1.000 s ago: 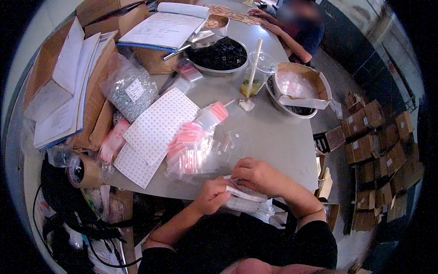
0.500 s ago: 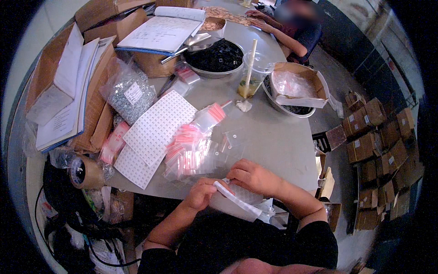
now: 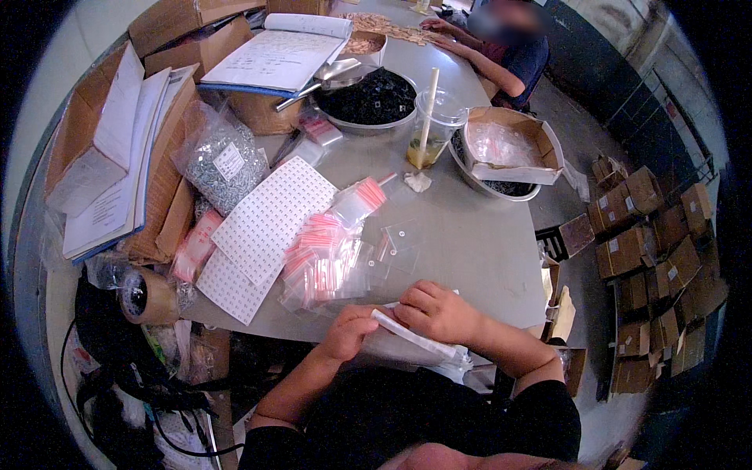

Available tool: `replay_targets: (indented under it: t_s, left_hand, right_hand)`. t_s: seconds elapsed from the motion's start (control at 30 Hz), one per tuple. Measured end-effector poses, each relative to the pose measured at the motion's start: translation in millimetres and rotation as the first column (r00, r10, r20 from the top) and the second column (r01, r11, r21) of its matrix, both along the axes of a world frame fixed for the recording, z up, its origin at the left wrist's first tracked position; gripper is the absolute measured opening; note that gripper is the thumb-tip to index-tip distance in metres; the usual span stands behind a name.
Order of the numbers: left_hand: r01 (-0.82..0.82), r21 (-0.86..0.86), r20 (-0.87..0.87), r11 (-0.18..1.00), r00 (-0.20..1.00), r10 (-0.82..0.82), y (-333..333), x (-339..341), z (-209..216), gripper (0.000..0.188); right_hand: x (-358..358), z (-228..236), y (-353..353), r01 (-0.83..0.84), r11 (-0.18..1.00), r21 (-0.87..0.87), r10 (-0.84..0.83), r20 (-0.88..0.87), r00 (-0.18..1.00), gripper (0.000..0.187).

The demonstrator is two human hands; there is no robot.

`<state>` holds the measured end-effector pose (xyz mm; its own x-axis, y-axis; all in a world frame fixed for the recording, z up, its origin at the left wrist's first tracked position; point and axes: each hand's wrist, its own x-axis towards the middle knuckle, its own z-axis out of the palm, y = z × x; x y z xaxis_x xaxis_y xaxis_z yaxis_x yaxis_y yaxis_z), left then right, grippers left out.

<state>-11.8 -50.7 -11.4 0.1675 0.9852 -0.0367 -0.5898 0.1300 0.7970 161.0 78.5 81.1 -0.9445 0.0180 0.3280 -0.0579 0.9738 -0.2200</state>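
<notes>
Left hand (image 3: 347, 332): fingers closed, thumb pressed in, gripping the upper end of a white strip (image 3: 421, 339).
Right hand (image 3: 439, 312): fingers curled against the same strip; tips partly hidden, so whether they pinch it cannot be told.
White strip: slants from the left fingers to below the right ones, by the worktop's (image 3: 486, 251) near edge.
Clear bags (image 3: 325, 254): red-edged, heaped just beyond the left fingers.
Printed sheets (image 3: 274, 215): overlapping, farther left of the fingers.
Plastic cup (image 3: 432, 145): well beyond the right fingers.
</notes>
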Motion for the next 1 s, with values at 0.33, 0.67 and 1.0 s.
replay_targets:
  t_s: [0.33, 0.67, 1.0]
  left_hand:
    - [0.024, 0.094, -0.084, 0.995, 0.996, -0.016, 3, -1, 10, 0.038]
    - [0.032, 0.124, -0.112, 0.992, 0.994, -0.018, 2, -2, 9, 0.040]
    - [0.042, 0.189, -0.255, 0.981, 0.967, 0.007, 7, -2, 17, 0.034]
  right_hand:
    - [6, -10, 4, 0.133, 0.932, -0.337, -0.091, 0.137, 0.986, 0.016]
    - [17, 3, 37, 0.061, 0.673, -0.737, -0.010, 0.074, 0.997, 0.011]
    - [-24, -28, 99, 0.494, 0.683, -0.538, -0.378, 0.318, 0.870, 0.019]
